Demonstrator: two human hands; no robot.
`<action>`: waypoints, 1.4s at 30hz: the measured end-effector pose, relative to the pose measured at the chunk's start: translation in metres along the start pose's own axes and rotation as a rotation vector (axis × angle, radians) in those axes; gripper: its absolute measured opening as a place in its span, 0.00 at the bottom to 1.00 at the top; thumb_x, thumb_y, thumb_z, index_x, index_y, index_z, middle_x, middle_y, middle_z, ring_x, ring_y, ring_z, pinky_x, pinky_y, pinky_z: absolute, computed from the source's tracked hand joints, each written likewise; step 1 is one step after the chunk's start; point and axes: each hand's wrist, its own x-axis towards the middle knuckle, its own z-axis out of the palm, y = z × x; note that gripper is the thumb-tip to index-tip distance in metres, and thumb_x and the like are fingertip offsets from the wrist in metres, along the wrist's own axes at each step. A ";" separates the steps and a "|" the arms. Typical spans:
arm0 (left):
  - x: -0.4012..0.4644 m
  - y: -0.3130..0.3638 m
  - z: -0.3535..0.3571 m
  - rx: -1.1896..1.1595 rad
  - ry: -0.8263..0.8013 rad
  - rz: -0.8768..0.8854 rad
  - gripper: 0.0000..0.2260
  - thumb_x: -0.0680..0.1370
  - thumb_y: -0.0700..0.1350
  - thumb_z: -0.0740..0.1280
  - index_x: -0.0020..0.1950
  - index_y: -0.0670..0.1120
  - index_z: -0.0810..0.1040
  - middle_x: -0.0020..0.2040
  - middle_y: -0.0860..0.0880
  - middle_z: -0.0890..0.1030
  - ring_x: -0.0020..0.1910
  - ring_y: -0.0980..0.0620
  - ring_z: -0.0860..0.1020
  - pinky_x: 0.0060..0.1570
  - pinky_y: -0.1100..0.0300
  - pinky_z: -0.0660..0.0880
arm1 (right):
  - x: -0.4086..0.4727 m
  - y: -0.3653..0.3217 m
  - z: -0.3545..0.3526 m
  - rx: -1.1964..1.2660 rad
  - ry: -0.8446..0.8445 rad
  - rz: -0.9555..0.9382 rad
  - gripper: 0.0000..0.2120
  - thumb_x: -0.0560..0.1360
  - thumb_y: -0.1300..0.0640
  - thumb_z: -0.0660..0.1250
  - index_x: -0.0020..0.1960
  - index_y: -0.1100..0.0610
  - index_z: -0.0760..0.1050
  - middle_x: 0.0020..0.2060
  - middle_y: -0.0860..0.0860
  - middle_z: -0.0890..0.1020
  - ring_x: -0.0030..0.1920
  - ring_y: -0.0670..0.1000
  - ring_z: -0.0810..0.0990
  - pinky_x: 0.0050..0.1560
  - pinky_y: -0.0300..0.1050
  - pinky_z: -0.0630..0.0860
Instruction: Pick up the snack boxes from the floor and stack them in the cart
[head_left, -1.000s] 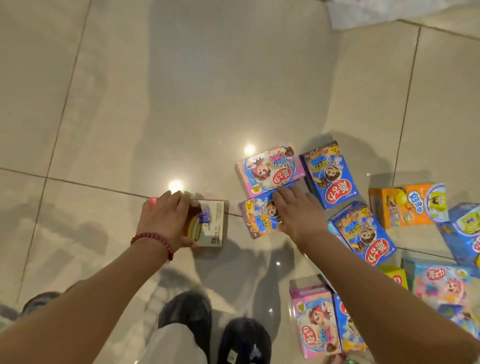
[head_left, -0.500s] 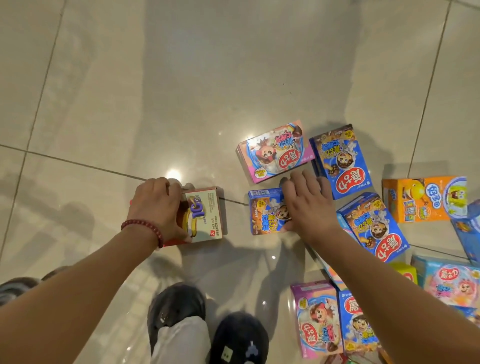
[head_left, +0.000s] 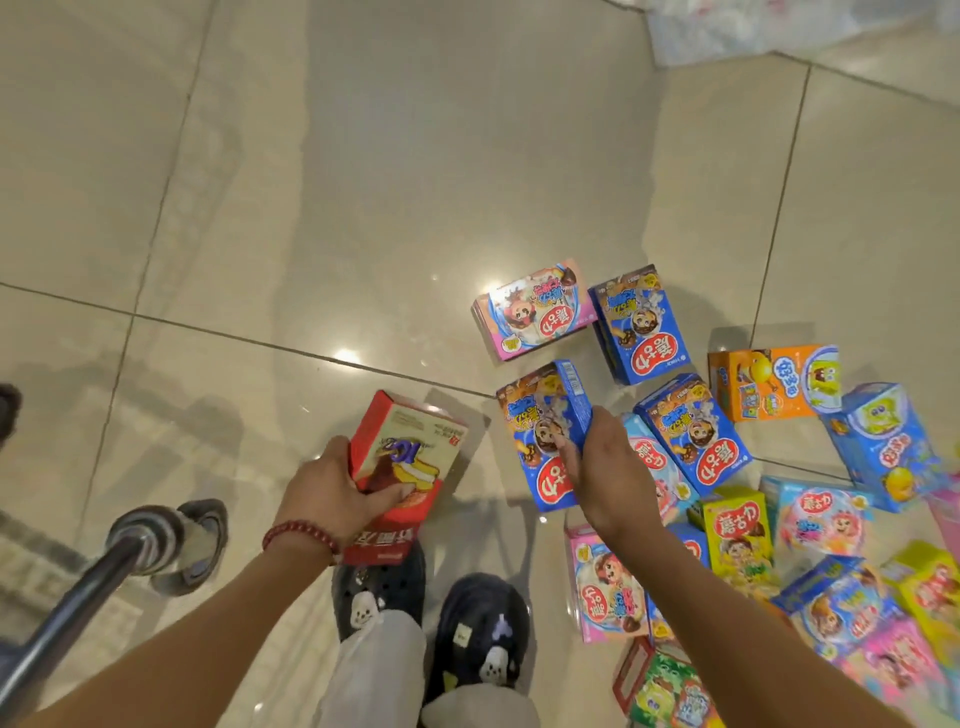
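Left hand: fingers curled round a red box, held up off the floor.
Right hand: pinches a blue box by its edge, lifted too.
Other boxes: pink box and orange box lie flat on the floor, more piled at right.
Cart: only a metal bar and wheel show, low left.
Shoes: dark, under the arms.

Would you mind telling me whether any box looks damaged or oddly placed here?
No damage shows. The odd part is the snack boxes strewn overlapping on the floor. The left hand holds a red box, the right hand a blue box.
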 end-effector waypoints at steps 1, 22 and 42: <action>-0.011 0.007 -0.010 -0.094 0.029 -0.027 0.25 0.66 0.57 0.76 0.54 0.47 0.71 0.47 0.50 0.79 0.43 0.50 0.78 0.43 0.59 0.74 | -0.006 -0.009 -0.013 0.025 -0.002 0.014 0.20 0.80 0.48 0.58 0.64 0.61 0.65 0.55 0.58 0.75 0.53 0.58 0.77 0.47 0.52 0.75; -0.271 0.159 -0.325 -0.915 0.459 0.058 0.20 0.67 0.52 0.77 0.51 0.45 0.73 0.45 0.47 0.81 0.40 0.49 0.81 0.37 0.60 0.74 | -0.122 -0.242 -0.372 0.380 0.268 -0.229 0.17 0.80 0.47 0.55 0.56 0.61 0.69 0.49 0.56 0.79 0.46 0.53 0.80 0.40 0.45 0.75; -0.569 0.021 -0.494 -1.242 0.868 0.039 0.17 0.70 0.50 0.75 0.51 0.43 0.76 0.39 0.47 0.82 0.34 0.51 0.81 0.29 0.63 0.73 | -0.332 -0.488 -0.472 0.318 0.099 -0.823 0.14 0.80 0.47 0.56 0.58 0.57 0.68 0.49 0.53 0.79 0.44 0.48 0.80 0.36 0.38 0.76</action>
